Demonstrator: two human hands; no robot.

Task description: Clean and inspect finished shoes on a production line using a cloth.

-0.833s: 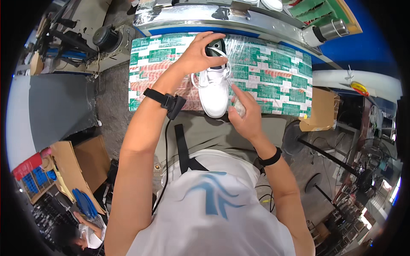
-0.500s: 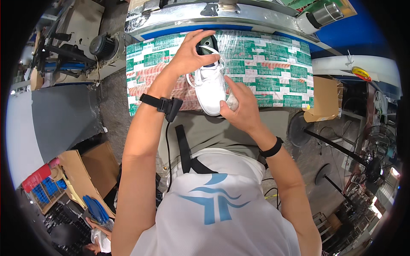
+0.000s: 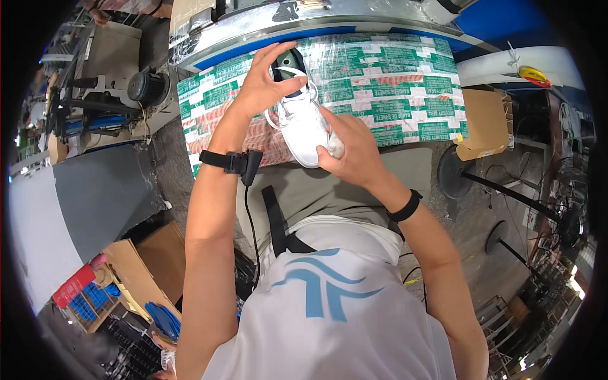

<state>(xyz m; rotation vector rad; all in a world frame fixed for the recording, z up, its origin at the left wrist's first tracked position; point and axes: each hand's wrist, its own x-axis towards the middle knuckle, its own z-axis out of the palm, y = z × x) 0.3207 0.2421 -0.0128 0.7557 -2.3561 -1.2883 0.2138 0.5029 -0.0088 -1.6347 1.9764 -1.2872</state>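
Observation:
A white lace-up sneaker (image 3: 302, 134) lies on the taped work surface (image 3: 405, 98), its toe toward me and its dark-lined opening at the far end. Thumb and fingers of my left hand (image 3: 263, 85) grip the collar around that opening, beside a loose white lace loop. Pinched in my right hand (image 3: 358, 151) is a whitish wad (image 3: 335, 147), pressed to the right side of the shoe near the toe. I cannot tell whether the wad is cloth or cotton.
A metal rail (image 3: 253, 28) runs along the far edge of the surface. To the right are an open cardboard box (image 3: 484, 123) and a black round-based stand (image 3: 453, 172). At the left stand a motor (image 3: 147, 87) and a grey panel (image 3: 104, 187).
The whole view has swung a little, so the shoe and both hands sit slightly farther left. Both hands keep their grips, and the wad stays against the shoe's right side.

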